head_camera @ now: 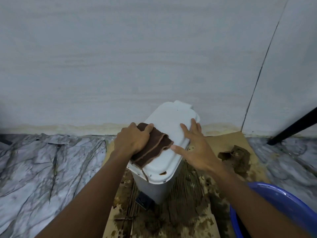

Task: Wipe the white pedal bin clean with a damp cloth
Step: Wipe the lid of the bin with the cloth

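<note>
The pale wall (120, 57) stands right behind everything, and the marbled floor (42, 160) runs out to both sides. A sheet of cardboard (214, 141) lies on that floor, probably to catch the mess, since it is soaked and smeared brown around the base of the bin. The white pedal bin (169, 117) stands upright in the middle of the cardboard, its back close to the wall and its lid down, so the top is the surface on offer for wiping. A blue basin (283, 200) sits at the near right, within reach, likely for wetting the cloth. A crumpled brown rag (238, 157) lies on the cardboard to the right of the bin, apart from it. The brown cloth (154, 148) is spread over the near left part of the lid, one corner hanging over the rim. The left hand (132, 140) bears down on it, fingers and thumb curled round its bunched far edge. The right hand (197, 148) lies flat on the lid's right side, fingers straight and spread, holding nothing, probably to steady the bin. The black pedal (144, 201) sticks out at the foot. A small brown smear (163, 173) on the lid's near edge looks not yet wiped.
</note>
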{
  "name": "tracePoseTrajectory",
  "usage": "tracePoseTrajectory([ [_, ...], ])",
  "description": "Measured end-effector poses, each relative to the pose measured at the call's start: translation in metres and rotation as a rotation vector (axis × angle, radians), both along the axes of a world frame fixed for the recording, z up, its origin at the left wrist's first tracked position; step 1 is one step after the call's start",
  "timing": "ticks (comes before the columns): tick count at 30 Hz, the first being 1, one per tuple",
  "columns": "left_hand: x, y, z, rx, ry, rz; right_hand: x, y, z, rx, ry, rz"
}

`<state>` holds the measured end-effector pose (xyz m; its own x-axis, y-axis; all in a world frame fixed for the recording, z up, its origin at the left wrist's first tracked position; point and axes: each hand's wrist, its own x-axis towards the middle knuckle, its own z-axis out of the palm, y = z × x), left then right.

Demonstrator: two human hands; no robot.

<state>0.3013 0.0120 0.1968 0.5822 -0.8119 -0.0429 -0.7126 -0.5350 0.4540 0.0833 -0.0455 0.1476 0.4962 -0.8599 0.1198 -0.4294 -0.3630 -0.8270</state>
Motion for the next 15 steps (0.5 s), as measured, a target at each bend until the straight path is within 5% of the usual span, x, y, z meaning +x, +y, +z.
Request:
tracePoseTrajectory([
  [9, 0.001, -0.002, 0.0, -0.035, 0.122, 0.069, 0.035, 0.005, 0.015, 0.279, -0.376, -0.206],
  [15, -0.029, 0.019, -0.016, -0.069, 0.194, 0.162, 0.019, -0.021, 0.023, 0.301, -0.335, -0.028],
])
